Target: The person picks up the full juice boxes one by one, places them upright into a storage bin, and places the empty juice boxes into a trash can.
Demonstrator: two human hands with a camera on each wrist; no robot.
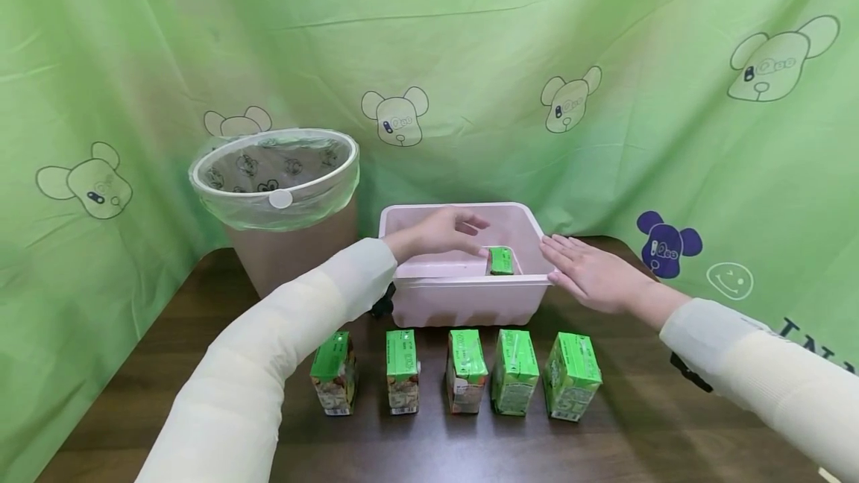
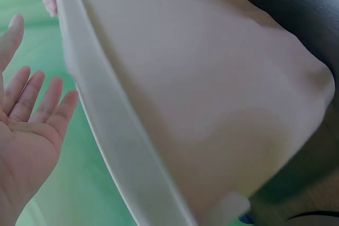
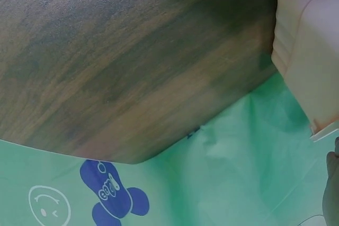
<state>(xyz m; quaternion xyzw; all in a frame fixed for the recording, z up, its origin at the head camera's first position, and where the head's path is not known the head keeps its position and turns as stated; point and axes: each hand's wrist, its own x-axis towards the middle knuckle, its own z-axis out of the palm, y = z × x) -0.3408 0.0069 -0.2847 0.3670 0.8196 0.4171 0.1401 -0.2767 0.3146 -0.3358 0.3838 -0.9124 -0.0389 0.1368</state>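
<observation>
Two hands of one person are at one pink tub point(image 1: 470, 304). The left hand point(image 1: 443, 233) is above its inside, released, with the fingers loosely extended and holding nothing. The right hand point(image 1: 597, 270) is also released; its straight fingers lie along the tub's rim on the right, but I cannot tell how firmly they touch it.

I count six green-topped drink cartons. One carton point(image 1: 501, 261) is inside the tub, just beside the left thumb and between the two hands. The other five stand upright in a row point(image 1: 403, 371) on the brown table point(image 1: 496, 446), nearer to the body than both hands. Small print is on their tops and barcodes on some lower edges, but no brand can be read.

To the left of the left hand stands one bin point(image 1: 295, 248) with one clear bag point(image 1: 221, 211) over its rim. Behind both hands hangs the green curtain point(image 1: 470, 28). On it I count five outlined mouse heads, one purple head point(image 1: 669, 246) and one smiling face point(image 1: 730, 280), these last two beyond the right hand. Their lettering is too small to read surely; large dark letters above the right sleeve point(image 1: 758, 364) are partly hidden.
</observation>
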